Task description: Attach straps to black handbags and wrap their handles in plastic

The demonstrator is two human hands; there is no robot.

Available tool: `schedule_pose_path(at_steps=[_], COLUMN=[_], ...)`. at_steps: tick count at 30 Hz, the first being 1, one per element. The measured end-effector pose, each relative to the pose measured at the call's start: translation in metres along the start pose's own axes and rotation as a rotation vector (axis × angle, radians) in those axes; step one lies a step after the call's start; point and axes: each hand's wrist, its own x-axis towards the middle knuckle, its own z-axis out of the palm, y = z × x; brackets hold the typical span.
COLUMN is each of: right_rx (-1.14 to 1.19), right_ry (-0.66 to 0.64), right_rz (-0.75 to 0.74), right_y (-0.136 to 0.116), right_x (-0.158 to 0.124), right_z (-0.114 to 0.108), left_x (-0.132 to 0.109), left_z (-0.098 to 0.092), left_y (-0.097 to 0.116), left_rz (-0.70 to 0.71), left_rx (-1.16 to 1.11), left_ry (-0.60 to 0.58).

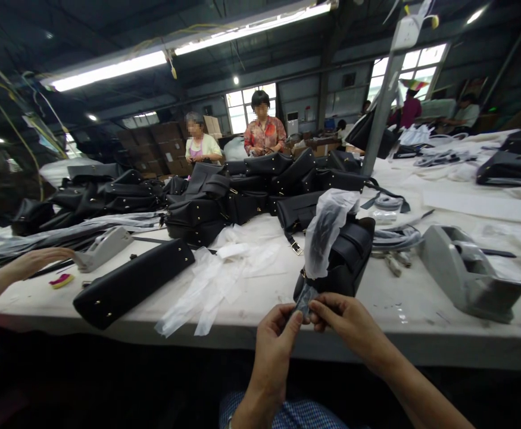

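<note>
Here, left hand and right hand pinch the sleeve end, table's near edge.
Sleeve likely light, limp, slippery: grip low.

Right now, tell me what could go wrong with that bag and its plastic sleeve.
The left hand and right hand pinch only the thin lower end of the plastic sleeve; it might tear or slip off. The black bag stands close to the table edge; a tug could tip it off.
</note>
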Motion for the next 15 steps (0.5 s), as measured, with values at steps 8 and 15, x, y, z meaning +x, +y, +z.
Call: schedule_pose_path(at_steps=[8, 15], right_rx=[-0.004, 0.265], right_ry=[0.104, 0.146], right_rz=[-0.073, 0.067], right_y=[0.018, 0.01], right_x=[-0.004, -0.003], right_z=[0.008, 0.023], left_x=[-0.001, 0.001], left_z=[0.0, -0.001], left_y=[-0.004, 0.0], left_rz=[-0.281, -0.323], left_rx=[-0.235, -0.208], left_ry=[-0.129, -0.19])
